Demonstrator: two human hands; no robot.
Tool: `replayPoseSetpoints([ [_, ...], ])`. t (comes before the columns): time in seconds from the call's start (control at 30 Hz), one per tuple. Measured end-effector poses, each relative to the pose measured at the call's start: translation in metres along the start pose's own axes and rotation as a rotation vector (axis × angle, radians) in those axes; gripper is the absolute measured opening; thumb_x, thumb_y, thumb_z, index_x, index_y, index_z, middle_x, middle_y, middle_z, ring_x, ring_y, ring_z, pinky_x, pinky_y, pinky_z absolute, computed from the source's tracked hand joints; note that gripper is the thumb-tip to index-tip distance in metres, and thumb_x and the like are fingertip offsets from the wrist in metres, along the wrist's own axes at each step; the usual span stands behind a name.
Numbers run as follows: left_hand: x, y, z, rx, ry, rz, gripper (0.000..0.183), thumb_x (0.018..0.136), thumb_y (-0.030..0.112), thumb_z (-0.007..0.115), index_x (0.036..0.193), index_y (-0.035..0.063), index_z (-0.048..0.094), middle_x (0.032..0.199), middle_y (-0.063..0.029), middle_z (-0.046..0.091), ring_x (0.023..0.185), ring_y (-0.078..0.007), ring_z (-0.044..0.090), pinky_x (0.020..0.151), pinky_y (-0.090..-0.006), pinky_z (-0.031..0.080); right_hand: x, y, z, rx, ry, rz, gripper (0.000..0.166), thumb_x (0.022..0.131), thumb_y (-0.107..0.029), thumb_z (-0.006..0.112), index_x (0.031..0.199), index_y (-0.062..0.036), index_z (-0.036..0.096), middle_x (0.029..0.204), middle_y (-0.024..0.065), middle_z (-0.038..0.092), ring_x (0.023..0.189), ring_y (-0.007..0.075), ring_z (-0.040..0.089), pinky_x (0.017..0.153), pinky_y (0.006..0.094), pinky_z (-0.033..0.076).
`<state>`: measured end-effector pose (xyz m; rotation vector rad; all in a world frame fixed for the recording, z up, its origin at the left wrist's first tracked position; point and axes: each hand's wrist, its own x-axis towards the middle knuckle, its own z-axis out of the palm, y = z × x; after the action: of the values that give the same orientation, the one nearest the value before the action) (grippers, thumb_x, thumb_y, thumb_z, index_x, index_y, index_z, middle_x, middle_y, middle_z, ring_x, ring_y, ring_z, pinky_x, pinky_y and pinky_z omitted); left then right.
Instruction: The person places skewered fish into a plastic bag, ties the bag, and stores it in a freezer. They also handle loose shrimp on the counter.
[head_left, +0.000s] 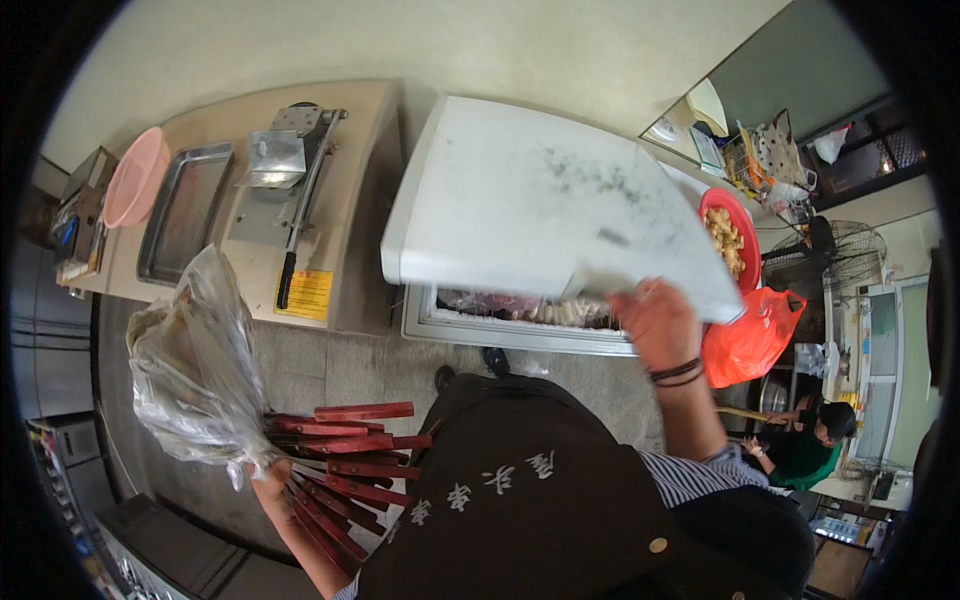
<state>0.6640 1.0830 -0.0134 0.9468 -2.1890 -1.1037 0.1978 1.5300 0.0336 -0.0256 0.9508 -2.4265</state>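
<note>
My left hand (271, 480) grips a bundle of skewers near their red handles (360, 469). A clear plastic bag (195, 367) wraps the other end of the bundle, and what is inside is hard to make out. With dark bands at its wrist, my right hand (656, 319) is at the front edge of the white lid (540, 202) of a chest freezer (517, 341), slightly blurred. The lid is partly raised. Through the gap, packed frozen food (555, 311) and frost show inside.
Left of the freezer, a counter (360, 225) bears a lever cutter (300, 202), a metal tray (184, 214) and a pink basin (137, 178). At right are a red basin (750, 240) of ginger, a red plastic bag (750, 345), a fan (847, 244) and a person in green (814, 450).
</note>
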Motion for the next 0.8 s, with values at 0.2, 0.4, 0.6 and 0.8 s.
replayPoseSetpoints([
  [0.2, 0.002, 0.007, 0.007, 0.044, 0.076, 0.096, 0.030, 0.087, 0.031, 0.053, 0.078, 0.0025, 0.050, 0.067, -0.0029, 0.046, 0.061, -0.0161, 0.042, 0.052, -0.0325, 0.036, 0.071, -0.100, 0.094, -0.981, -0.064, -0.665, 0.032, 0.091, -0.015, 0.050, 0.119, 0.0009, 0.052, 0.119, 0.0125, 0.059, 0.096, 0.0168, 0.061, 0.076, 0.0239, 0.043],
  [0.4, -0.003, -0.006, 0.007, -0.195, 0.006, -0.110, 0.063, 0.064, 0.053, 0.079, 0.091, 0.0026, 0.053, 0.072, -0.0018, 0.054, 0.063, -0.0131, 0.049, 0.055, -0.0283, 0.042, 0.155, -0.118, 0.147, -1.268, 0.091, -1.315, 0.040, 0.082, -0.007, 0.061, 0.121, -0.0019, 0.051, 0.111, 0.0100, 0.060, 0.091, 0.0157, 0.059, 0.077, 0.0258, 0.046],
  [0.6, -0.016, 0.021, -0.017, -0.015, -0.032, -0.224, 0.095, 0.055, 0.067, 0.076, 0.114, -0.0018, 0.048, 0.100, -0.0070, 0.054, 0.086, -0.0186, 0.051, 0.077, -0.0329, 0.044, 0.224, 0.054, 0.072, -1.584, 0.030, -0.775, 0.050, 0.079, -0.019, 0.067, 0.122, -0.0011, 0.049, 0.122, 0.0162, 0.056, 0.114, 0.0265, 0.052, 0.093, 0.0367, 0.043],
  [0.8, 0.000, 0.114, 0.003, -0.064, -0.083, -0.393, 0.110, 0.053, 0.067, 0.076, 0.127, -0.0044, 0.036, 0.115, -0.0106, 0.045, 0.102, -0.0220, 0.043, 0.088, -0.0343, 0.034, 0.264, 0.218, -0.025, -1.617, 0.079, 0.487, 0.104, 0.072, -0.060, 0.064, 0.134, 0.0137, 0.025, 0.124, 0.0328, 0.048, 0.112, 0.0364, 0.053, 0.093, 0.0403, 0.045],
])
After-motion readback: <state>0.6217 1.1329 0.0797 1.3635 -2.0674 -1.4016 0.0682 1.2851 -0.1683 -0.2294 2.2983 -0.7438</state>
